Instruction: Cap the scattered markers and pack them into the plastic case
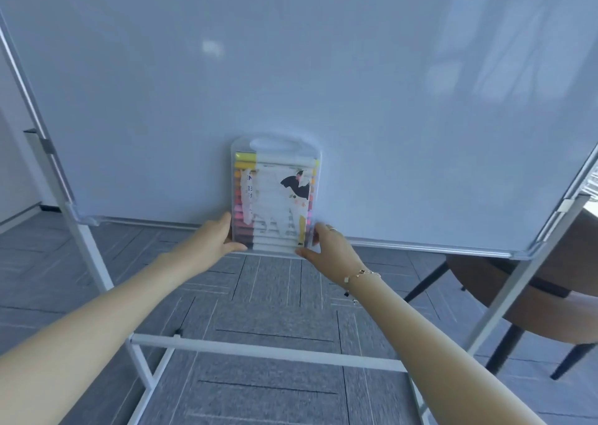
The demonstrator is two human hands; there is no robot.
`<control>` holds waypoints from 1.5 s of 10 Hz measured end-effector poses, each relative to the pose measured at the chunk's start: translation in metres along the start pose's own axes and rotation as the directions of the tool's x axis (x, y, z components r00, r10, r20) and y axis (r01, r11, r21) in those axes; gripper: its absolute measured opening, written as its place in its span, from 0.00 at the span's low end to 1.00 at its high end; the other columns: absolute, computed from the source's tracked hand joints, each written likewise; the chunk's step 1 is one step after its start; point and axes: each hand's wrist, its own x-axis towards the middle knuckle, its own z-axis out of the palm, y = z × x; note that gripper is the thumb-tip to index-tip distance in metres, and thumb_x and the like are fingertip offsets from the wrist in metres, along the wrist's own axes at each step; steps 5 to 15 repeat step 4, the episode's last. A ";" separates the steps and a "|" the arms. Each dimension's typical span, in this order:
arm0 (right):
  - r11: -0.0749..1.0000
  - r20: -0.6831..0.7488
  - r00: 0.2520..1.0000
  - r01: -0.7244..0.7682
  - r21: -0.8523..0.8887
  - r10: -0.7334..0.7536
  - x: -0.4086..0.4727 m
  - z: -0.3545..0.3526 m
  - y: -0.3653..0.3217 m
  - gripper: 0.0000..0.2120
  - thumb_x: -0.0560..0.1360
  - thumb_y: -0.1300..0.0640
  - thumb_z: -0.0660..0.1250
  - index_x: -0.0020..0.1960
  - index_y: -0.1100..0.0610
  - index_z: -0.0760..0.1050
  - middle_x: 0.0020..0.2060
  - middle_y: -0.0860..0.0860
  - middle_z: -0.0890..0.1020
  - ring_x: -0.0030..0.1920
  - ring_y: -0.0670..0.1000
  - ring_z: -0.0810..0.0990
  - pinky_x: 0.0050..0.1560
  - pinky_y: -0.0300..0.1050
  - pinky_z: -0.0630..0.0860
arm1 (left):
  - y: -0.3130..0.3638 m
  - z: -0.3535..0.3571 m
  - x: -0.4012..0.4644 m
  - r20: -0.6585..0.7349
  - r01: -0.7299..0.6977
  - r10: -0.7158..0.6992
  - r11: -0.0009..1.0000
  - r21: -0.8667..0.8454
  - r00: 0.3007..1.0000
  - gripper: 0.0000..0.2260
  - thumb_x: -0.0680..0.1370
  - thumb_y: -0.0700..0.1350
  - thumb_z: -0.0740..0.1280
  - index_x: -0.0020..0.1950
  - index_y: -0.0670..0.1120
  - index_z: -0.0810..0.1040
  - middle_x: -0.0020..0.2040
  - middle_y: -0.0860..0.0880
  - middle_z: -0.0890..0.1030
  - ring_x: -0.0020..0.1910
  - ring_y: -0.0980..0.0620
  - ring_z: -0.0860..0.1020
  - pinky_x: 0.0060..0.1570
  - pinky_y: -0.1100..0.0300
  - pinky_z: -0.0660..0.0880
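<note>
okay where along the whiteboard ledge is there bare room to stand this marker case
The ledge is bare left of the left hand, out to the board's corner, and right of the right hand, toward the far corner. The middle is taken: both hands grip the plastic case there.

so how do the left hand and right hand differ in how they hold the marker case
The left hand grips the plastic case at its lower left edge, and its wrist is bare. The right hand grips the lower right corner and wears a ring, with a bracelet on its wrist. Both hold the case upright in front of the whiteboard, thumbs on its front.
</note>
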 end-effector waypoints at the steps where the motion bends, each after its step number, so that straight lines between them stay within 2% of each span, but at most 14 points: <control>1: 1.000 0.027 0.999 -0.030 0.003 0.030 -0.001 0.001 -0.001 0.17 0.76 0.47 0.65 0.56 0.59 0.71 0.51 0.53 0.77 0.53 0.53 0.75 0.52 0.46 0.73 | -0.001 0.000 -0.003 -0.004 0.000 0.000 1.000 -0.022 1.000 0.20 0.76 0.55 0.66 0.60 0.45 0.66 0.48 0.42 0.79 0.46 0.47 0.78 0.47 0.55 0.76; 2: 0.998 0.031 0.998 -0.060 0.022 0.059 -0.001 0.004 0.000 0.17 0.76 0.46 0.64 0.56 0.58 0.71 0.51 0.53 0.78 0.53 0.53 0.76 0.52 0.48 0.74 | -0.003 0.000 -0.003 -0.020 -0.014 0.014 1.000 -0.016 1.000 0.19 0.75 0.57 0.66 0.58 0.45 0.68 0.48 0.43 0.80 0.44 0.47 0.79 0.47 0.51 0.77; 3: 0.996 0.048 0.995 -0.093 0.011 0.093 -0.003 0.002 -0.005 0.17 0.77 0.45 0.63 0.56 0.58 0.70 0.51 0.53 0.78 0.52 0.53 0.76 0.50 0.48 0.74 | -0.003 -0.004 -0.004 -0.025 0.010 -0.010 1.000 0.000 1.000 0.18 0.75 0.58 0.65 0.56 0.45 0.70 0.46 0.45 0.79 0.42 0.49 0.78 0.45 0.52 0.77; 4: 0.994 0.034 0.993 -0.110 -0.009 0.111 -0.005 -0.002 -0.006 0.21 0.77 0.45 0.63 0.64 0.57 0.68 0.54 0.53 0.77 0.55 0.53 0.75 0.53 0.46 0.73 | -0.005 -0.005 -0.009 -0.042 0.025 -0.023 0.999 0.035 0.999 0.21 0.77 0.57 0.64 0.62 0.43 0.69 0.49 0.46 0.78 0.46 0.49 0.77 0.47 0.55 0.76; 15: 0.994 0.034 0.993 -0.110 -0.009 0.111 -0.005 -0.002 -0.006 0.21 0.77 0.45 0.63 0.64 0.57 0.68 0.54 0.53 0.77 0.55 0.53 0.75 0.53 0.46 0.73 | -0.005 -0.005 -0.009 -0.042 0.025 -0.023 0.999 0.035 0.999 0.21 0.77 0.57 0.64 0.62 0.43 0.69 0.49 0.46 0.78 0.46 0.49 0.77 0.47 0.55 0.76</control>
